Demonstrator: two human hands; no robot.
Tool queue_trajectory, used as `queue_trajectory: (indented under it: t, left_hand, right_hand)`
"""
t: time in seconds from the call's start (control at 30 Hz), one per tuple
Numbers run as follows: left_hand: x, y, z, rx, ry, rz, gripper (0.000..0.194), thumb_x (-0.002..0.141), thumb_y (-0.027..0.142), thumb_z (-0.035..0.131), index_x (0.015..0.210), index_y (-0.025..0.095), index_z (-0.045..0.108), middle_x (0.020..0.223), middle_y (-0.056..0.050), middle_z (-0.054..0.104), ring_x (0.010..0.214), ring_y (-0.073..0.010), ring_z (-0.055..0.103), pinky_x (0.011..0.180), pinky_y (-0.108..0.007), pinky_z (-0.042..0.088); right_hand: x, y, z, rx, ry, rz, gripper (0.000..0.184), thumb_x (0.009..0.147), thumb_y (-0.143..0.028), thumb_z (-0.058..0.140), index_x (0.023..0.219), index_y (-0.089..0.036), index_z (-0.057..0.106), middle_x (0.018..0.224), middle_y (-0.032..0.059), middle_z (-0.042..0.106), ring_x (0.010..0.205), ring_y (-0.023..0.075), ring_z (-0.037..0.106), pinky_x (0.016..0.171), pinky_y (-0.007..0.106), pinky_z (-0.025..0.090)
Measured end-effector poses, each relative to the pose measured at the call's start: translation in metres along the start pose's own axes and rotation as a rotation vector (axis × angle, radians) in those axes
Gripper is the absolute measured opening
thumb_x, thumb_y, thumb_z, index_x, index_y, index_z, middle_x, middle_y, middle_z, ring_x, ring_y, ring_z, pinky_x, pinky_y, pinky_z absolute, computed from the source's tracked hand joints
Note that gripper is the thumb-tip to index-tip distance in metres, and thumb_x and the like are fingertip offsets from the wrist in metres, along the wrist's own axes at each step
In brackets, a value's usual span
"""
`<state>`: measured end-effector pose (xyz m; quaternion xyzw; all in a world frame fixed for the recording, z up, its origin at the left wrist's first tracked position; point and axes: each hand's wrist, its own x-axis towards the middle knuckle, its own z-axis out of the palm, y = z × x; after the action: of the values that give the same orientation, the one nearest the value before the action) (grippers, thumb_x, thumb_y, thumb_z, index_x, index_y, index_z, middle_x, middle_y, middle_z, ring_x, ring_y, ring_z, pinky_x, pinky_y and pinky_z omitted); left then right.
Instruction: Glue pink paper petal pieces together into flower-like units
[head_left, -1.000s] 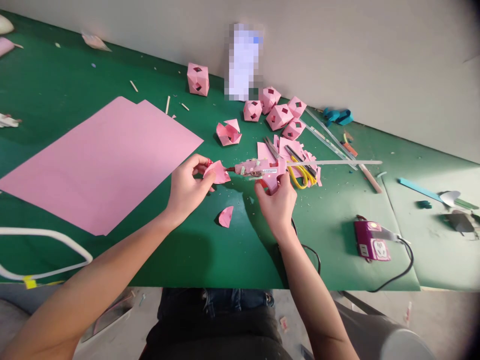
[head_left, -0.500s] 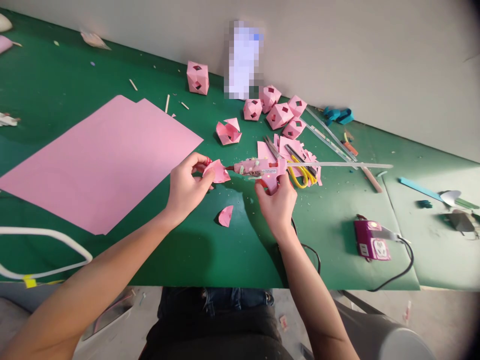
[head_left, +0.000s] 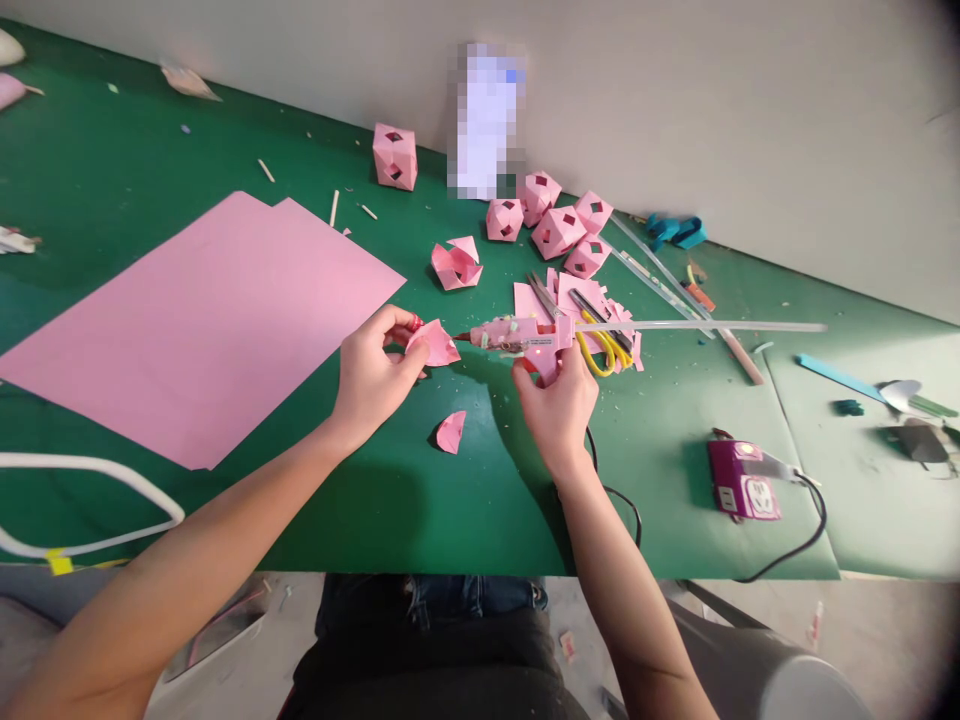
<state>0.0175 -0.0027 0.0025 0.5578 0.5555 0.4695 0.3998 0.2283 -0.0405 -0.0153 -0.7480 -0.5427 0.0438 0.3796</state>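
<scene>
My left hand (head_left: pixel 381 362) pinches a small folded piece of pink paper (head_left: pixel 436 343) between thumb and fingers. My right hand (head_left: pixel 556 400) is wrapped round the handle of a pink hot glue gun (head_left: pixel 517 336), whose nozzle points left at the paper's right edge. A long clear glue stick (head_left: pixel 705 326) sticks out of the gun's back. Below the nozzle, another folded pink paper piece (head_left: pixel 451 432) lies on the green table (head_left: pixel 480 510). A partly assembled pink paper shape (head_left: pixel 456 265) sits just beyond my hands.
Yellow-handled scissors (head_left: pixel 600 350) and a cutter lie on pink scraps behind the glue gun. Several pink paper polyhedra (head_left: pixel 559 232) stand near the wall. Large pink sheets (head_left: pixel 202 330) cover the left side. A purple power socket (head_left: pixel 745 482) with a black cable sits at right.
The glue stick's rear end reaches farther right than before. My right hand and the gun have shifted slightly right, and the nozzle tip is a little back from the paper. The left hand stays put.
</scene>
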Motion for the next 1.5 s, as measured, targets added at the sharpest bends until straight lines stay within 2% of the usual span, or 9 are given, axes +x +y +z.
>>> queue_trajectory:
  t: [0.1,0.23,0.33,0.67,0.87,1.07,1.3,1.5]
  left_hand:
    - [-0.0004,-0.0007,-0.0002,0.004,0.003,-0.006,0.01,0.075,0.022,0.067,0.085,0.021,0.064,0.081,-0.001,0.068,0.067,-0.0141,0.067,0.048,-0.019,0.052]
    - [-0.0009,-0.0019,-0.0002,-0.006,-0.013,-0.002,0.011,0.077,0.024,0.068,0.086,0.021,0.064,0.082,-0.001,0.069,0.063,-0.0128,0.066,0.05,-0.02,0.056]
    - [-0.0009,-0.0015,-0.0002,-0.016,-0.021,0.01,0.01,0.076,0.024,0.068,0.085,0.021,0.064,0.082,-0.001,0.067,0.07,-0.0151,0.068,0.049,-0.02,0.056]
    - [-0.0011,0.0028,-0.0012,0.006,-0.006,0.015,0.01,0.074,0.022,0.066,0.082,0.021,0.062,0.079,-0.001,0.064,0.072,-0.0158,0.068,0.048,-0.019,0.051]
    - [0.001,-0.0001,-0.0021,0.006,0.006,0.033,0.012,0.074,0.026,0.067,0.083,0.021,0.061,0.082,-0.001,0.065,0.075,-0.0164,0.067,0.051,-0.02,0.055]
    - [-0.0007,-0.0013,-0.0005,0.005,-0.018,0.035,0.012,0.073,0.024,0.067,0.083,0.02,0.062,0.079,-0.001,0.064,0.074,-0.0157,0.067,0.049,-0.018,0.052]
    - [-0.0029,-0.001,0.0007,-0.019,-0.038,0.027,0.011,0.074,0.023,0.069,0.083,0.019,0.065,0.077,0.0,0.065,0.064,-0.0133,0.066,0.051,-0.02,0.057]
    - [-0.0038,-0.0016,0.0011,-0.015,-0.06,0.021,0.013,0.075,0.024,0.071,0.085,0.019,0.067,0.078,0.0,0.065,0.062,-0.0127,0.066,0.05,-0.02,0.057]
  right_hand:
    - [0.0025,-0.0009,-0.0017,0.019,0.024,0.031,0.025,0.073,-0.038,0.064,0.08,-0.029,0.042,0.063,-0.0063,0.051,0.057,0.0169,0.047,0.061,0.032,0.042]
    - [0.0016,-0.0036,-0.0019,0.081,-0.021,0.051,0.024,0.073,-0.04,0.063,0.078,-0.028,0.042,0.059,-0.0088,0.047,0.054,0.0145,0.042,0.059,0.031,0.042]
    - [-0.0003,-0.0037,0.0006,0.083,-0.055,0.047,0.024,0.074,-0.042,0.063,0.08,-0.028,0.044,0.061,-0.0082,0.049,0.055,0.0148,0.043,0.059,0.031,0.04]
    - [-0.0011,-0.004,0.0005,0.049,-0.09,0.058,0.024,0.073,-0.043,0.063,0.082,-0.027,0.048,0.065,-0.0064,0.053,0.057,0.0155,0.047,0.061,0.032,0.04]
    - [-0.001,-0.0058,-0.0021,0.051,-0.121,0.066,0.026,0.073,-0.043,0.063,0.079,-0.028,0.042,0.061,-0.0071,0.05,0.056,0.0156,0.048,0.06,0.031,0.04]
    - [-0.001,-0.006,-0.0016,0.041,-0.087,0.062,0.026,0.072,-0.043,0.063,0.082,-0.027,0.045,0.064,-0.007,0.05,0.057,0.0151,0.045,0.061,0.031,0.039]
    - [-0.0003,-0.0037,-0.0016,0.045,-0.069,0.048,0.024,0.073,-0.042,0.064,0.083,-0.027,0.048,0.063,-0.0071,0.05,0.057,0.0149,0.045,0.061,0.031,0.04]
    - [0.0012,-0.0043,-0.0014,0.061,-0.002,0.053,0.025,0.071,-0.039,0.065,0.081,-0.028,0.045,0.063,-0.008,0.049,0.056,0.0146,0.044,0.061,0.032,0.042]
